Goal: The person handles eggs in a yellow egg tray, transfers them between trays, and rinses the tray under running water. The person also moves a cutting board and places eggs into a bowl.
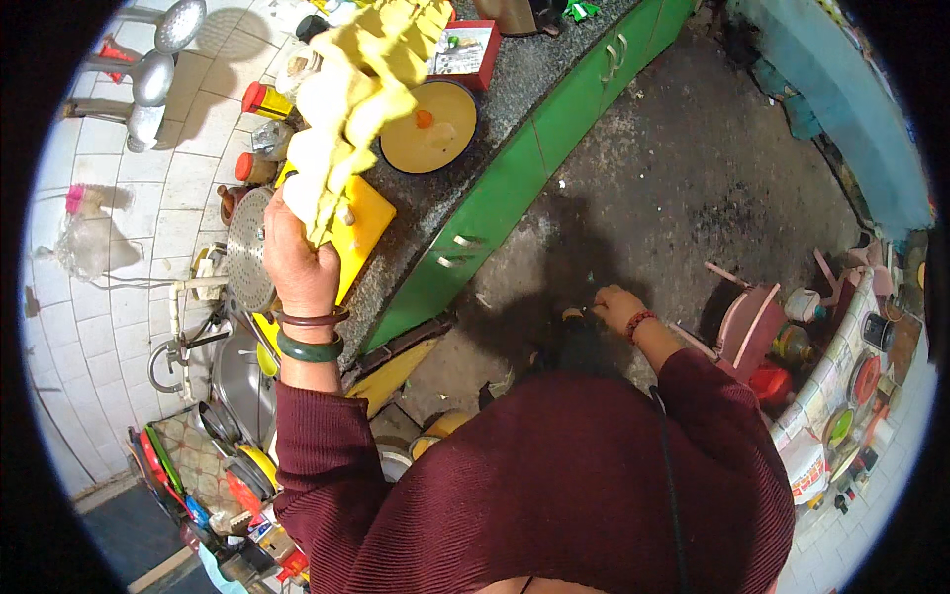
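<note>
My left hand (303, 256), with a green bangle and a brown bangle at its wrist, grips the near end of a pale yellow egg tray (356, 111), raised over the counter. Under and beside the tray lies a yellow cutting board (365, 226). Right of the tray a round yellow dish (438, 137) with a dark rim has a small orange thing inside. My right hand (617, 306), a red beaded bracelet at its wrist, hangs over the floor with its fingers curled; nothing shows in it. The tray's lit side is overexposed.
A red box (486, 56) stands on the granite counter (512, 89) above green cabinet doors (512, 174). Jars with red lids (256, 169) and a perforated steel disc (251, 249) line the tiled wall. Left of me is a steel sink (241, 379); at right a pink chair (749, 327) stands near a cluttered table.
</note>
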The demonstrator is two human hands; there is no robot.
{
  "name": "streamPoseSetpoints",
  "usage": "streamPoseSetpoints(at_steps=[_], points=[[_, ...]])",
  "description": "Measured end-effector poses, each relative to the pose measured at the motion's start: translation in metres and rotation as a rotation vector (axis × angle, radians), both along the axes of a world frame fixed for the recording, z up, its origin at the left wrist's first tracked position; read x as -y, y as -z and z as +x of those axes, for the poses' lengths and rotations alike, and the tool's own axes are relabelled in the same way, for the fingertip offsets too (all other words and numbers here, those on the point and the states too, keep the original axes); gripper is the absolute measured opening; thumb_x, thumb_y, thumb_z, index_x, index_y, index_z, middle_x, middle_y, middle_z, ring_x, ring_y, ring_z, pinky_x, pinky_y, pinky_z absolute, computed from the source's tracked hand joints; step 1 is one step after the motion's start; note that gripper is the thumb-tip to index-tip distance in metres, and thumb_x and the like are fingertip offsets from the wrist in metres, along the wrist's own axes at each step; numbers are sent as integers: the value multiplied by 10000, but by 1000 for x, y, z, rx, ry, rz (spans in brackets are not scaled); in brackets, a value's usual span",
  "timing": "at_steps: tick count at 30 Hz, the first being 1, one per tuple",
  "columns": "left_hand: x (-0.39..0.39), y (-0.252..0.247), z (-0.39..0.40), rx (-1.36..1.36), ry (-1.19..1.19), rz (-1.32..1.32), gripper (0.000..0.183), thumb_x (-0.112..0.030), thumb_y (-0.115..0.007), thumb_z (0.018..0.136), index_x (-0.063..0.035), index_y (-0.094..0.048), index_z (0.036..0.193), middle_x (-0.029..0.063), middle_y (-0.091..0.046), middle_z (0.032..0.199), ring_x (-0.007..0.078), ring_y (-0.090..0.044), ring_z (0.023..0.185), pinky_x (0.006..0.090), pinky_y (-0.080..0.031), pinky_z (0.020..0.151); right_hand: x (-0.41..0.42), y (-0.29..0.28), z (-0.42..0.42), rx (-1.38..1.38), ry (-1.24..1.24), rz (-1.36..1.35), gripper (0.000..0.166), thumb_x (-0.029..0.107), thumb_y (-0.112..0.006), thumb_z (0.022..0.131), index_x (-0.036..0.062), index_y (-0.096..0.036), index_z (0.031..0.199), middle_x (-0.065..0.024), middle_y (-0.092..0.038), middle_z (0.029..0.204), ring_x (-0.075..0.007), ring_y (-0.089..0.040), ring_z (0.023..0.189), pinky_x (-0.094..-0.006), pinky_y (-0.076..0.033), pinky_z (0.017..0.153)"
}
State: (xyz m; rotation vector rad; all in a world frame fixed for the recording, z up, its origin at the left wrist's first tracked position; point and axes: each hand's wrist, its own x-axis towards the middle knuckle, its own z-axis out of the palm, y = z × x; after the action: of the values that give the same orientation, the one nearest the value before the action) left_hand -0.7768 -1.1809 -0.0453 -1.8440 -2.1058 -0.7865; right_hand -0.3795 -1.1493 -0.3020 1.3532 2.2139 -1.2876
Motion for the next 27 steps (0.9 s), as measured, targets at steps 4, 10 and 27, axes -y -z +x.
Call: streamPoseSetpoints(at_steps=[4, 10, 27], points=[[3, -3, 0, 79, -32, -9, 494, 123, -445, 627, -4, -524, 1097, 191, -553, 1078, 367, -526, 1027, 371, -420, 884, -1, 3, 4, 2, -22, -19, 208, 215, -585, 793, 40, -592, 906, -170, -564, 965, -338, -556, 890, -396, -449, 771], [16, -10, 5, 103, -57, -1, 514, 111, -420, 624, -8, -521, 1113, 179, -556, 1066, 354, -536, 1007, 347, -415, 890, -6, 6, 8, -16, -3, 21, 206, 217, -600, 789, 46, -596, 905, -169, -566, 957, -337, -560, 881, -392, -449, 770], [30, -21, 11, 42, -70, -127, 495, 116, -425, 588, 14, -528, 1061, 211, -553, 1076, 378, -536, 1002, 368, -433, 867, -13, 8, -8, -11, -57, -41, 213, 218, -579, 781, 49, -605, 907, -173, -561, 968, -345, -556, 898, -404, -445, 787]])
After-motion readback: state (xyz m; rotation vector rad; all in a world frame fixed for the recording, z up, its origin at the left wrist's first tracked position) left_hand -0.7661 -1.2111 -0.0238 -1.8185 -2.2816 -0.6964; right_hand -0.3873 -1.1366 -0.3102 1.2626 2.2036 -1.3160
